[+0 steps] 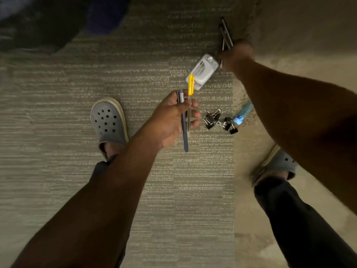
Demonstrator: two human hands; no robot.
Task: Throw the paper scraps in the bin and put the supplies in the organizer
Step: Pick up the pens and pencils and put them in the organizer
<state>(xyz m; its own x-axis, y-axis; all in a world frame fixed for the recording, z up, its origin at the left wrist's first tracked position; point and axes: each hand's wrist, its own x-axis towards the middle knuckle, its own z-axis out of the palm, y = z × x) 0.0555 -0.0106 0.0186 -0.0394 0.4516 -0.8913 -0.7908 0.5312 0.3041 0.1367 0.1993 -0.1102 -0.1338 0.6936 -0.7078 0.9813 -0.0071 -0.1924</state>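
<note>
Left hand [170, 120] fingers curled around pens [185, 130]; right hand [236, 55] grips dark pens [226, 33] off carpet [58, 93], blurred; binder clips [220, 120] beside.

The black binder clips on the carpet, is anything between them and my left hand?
Nothing visible blocks them. The black binder clips lie bare on the carpet just right of the left hand, which already grips a blue pen and a yellow-capped pen.

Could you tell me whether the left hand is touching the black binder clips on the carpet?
Apart. The head view shows the left hand holding pens, with a strip of bare carpet between its fingertips and the binder clips.
</note>
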